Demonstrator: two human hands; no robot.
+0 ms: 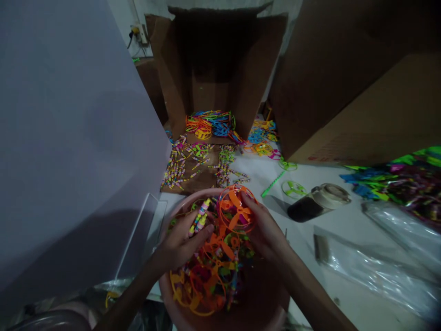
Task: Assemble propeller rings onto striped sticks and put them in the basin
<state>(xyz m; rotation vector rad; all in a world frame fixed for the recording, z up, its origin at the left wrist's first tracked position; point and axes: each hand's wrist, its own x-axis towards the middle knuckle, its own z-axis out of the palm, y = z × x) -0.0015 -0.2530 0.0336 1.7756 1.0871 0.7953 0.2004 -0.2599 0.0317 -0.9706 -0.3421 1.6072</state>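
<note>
Small pink-and-yellow beaded sticks are gripped between the thumb and fingers of my left hand, over the left part of a round pink basin. My right hand grips an orange ringed propeller disc at its right edge, with other rings seemingly stacked behind it. Below both hands, the basin holds a jumble of coloured propeller discs and more small sticks. My right fingertips are partly hidden behind the disc.
An open cardboard box holds colourful propeller discs. Many small sticks lie before it. Right of the basin are a dark jar, a green propeller disc, a green twisted rod and clear plastic bags. A pale panel rises at left.
</note>
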